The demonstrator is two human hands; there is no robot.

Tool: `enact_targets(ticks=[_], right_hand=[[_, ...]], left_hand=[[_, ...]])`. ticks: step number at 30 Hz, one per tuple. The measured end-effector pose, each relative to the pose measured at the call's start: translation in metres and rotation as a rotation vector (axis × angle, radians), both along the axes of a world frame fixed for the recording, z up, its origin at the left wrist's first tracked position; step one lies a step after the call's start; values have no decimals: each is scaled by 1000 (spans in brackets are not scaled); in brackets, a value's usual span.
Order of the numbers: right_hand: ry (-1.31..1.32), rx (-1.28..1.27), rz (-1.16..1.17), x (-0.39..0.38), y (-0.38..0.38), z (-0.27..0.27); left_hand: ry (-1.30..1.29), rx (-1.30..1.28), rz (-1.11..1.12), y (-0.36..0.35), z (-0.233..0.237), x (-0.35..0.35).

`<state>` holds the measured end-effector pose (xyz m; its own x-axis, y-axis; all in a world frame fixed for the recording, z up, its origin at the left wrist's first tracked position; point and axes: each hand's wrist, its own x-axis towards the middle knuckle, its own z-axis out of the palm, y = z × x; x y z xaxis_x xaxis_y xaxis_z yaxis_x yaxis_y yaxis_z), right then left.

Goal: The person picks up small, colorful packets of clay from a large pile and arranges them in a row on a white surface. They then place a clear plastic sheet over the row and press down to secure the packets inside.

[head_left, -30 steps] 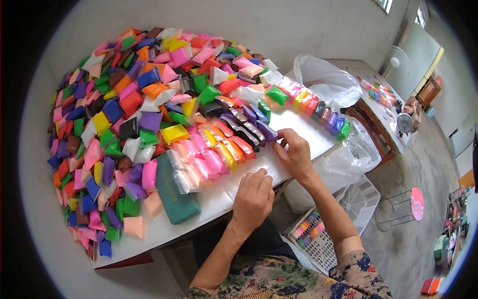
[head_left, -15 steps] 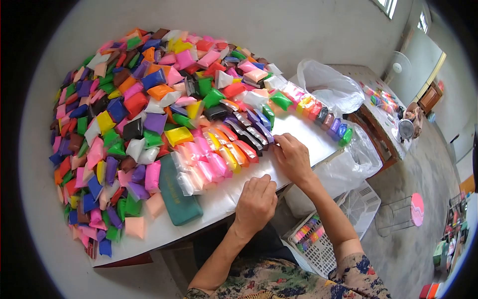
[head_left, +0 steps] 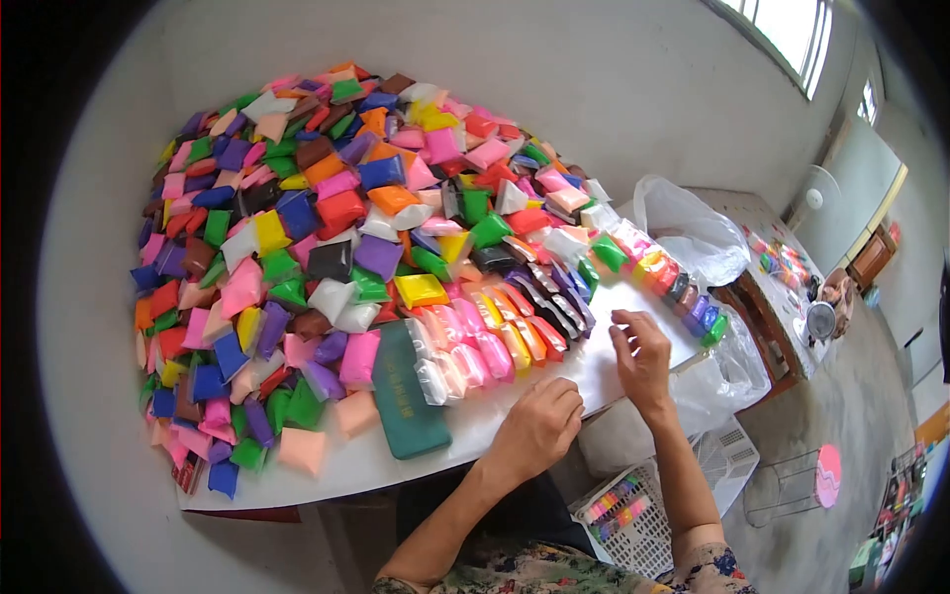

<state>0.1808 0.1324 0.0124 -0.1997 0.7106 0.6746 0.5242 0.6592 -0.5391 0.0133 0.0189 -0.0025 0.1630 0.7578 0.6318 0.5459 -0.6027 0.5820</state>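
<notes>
My left hand (head_left: 534,426) hovers near the front edge of the white table (head_left: 465,436), its fingers curled together and nothing visible in them. To the right, my right hand (head_left: 643,361) is over the table edge, thumb and fingers apart and holding nothing. Just beyond both hands lie overlapping rows of small filled packets: pink packets (head_left: 470,337), yellow packets (head_left: 515,342), red-orange packets (head_left: 546,337) and dark purple and black packets (head_left: 559,302). A green case (head_left: 411,411) with gold lettering lies against the left end of these rows.
A big heap of colourful packets (head_left: 297,267) covers the table's left and back. Another packet row (head_left: 683,297) runs along the right, beside clear plastic bags (head_left: 693,223). Below stands a white crate (head_left: 643,535) holding packets. A pink-topped stool (head_left: 827,475) is on the floor.
My right hand has drawn away from the dark end of the packet rows and its fingers have spread. My left hand stays curled near the edge. The whole view has shifted.
</notes>
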Motion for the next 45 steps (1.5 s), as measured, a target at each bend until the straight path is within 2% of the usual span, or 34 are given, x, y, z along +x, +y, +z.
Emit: enact_targets(ticks=[2, 5, 7, 9, 16, 22, 24, 27, 31, 34, 40, 43, 45], right_hand=[[3, 62, -1, -11, -1, 23], [-15, 125, 186, -48, 1, 56], [-122, 134, 316, -80, 7, 72], [-228, 222, 343, -115, 18, 79], [-442, 127, 260, -218, 63, 82], [-419, 64, 258, -239, 71, 73], [-409, 48, 272, -238, 72, 73], [-280, 156, 269, -236, 78, 72], [-32, -40, 363, -221, 90, 86], [168, -165, 523, -201, 100, 100], [323, -468, 537, -97, 44, 128], [273, -603, 525, -40, 16, 118], [188, -665, 469, -6, 3, 102]], left_hand=[[-41, -9, -21, 1, -1, -1], [-85, -28, -32, 2, -5, 1], [-98, -27, -39, 3, -9, 1], [-107, -11, -54, 4, -11, -1], [-139, 28, -76, 4, -11, -3], [-161, 20, -62, 2, -11, -1], [-145, 37, -46, 1, -10, -1], [-130, 44, -38, 2, -11, -1], [-142, 34, -36, 3, -14, 0], [-144, 36, -42, 3, -14, -3], [-146, 93, -46, -2, -7, -5], [-174, 158, -22, -11, -7, -3], [-122, 212, 105, -16, -11, 0]])
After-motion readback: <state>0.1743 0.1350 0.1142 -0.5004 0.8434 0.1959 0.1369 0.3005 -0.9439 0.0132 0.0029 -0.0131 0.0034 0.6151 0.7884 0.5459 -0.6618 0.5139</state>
